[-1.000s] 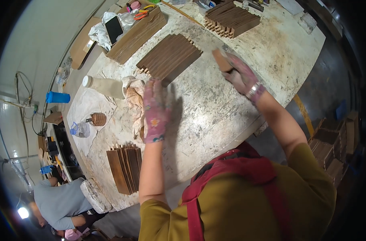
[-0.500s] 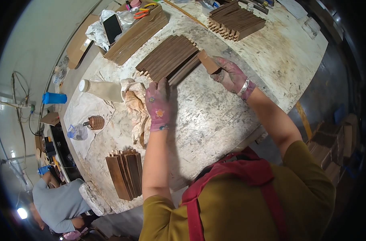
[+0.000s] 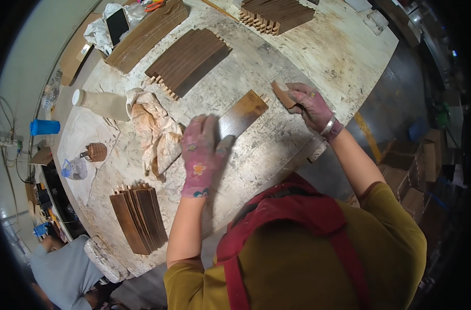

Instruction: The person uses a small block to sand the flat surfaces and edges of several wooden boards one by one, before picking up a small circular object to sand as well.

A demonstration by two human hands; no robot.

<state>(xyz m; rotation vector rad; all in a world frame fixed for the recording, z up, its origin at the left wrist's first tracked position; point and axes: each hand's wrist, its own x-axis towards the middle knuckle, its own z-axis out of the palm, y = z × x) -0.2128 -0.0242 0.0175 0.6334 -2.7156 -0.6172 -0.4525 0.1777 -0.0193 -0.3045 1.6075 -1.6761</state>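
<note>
A dark wooden slat with light dowel pins at its far right end lies slantwise on the worktable, part of its face catching a pale glare. Its near end is under the fingers of my left hand, in a pink flowered glove with dirty fingertips, which grips it. Beyond the slat's pinned end, my right hand pinches a folded brown piece of sandpaper, apart from the wood. A stack of similar slats with dowel ends stands farther off, untouched.
More slats stand at the far edge and near left. A crumpled rag lies beside a whitish bottle. Farther back is a cardboard box with a phone. A person in grey is at lower left.
The slat has come away from the stack toward me, with my left hand on it. My right hand, still holding the sandpaper, has moved off the stack. The whole view has shifted.
</note>
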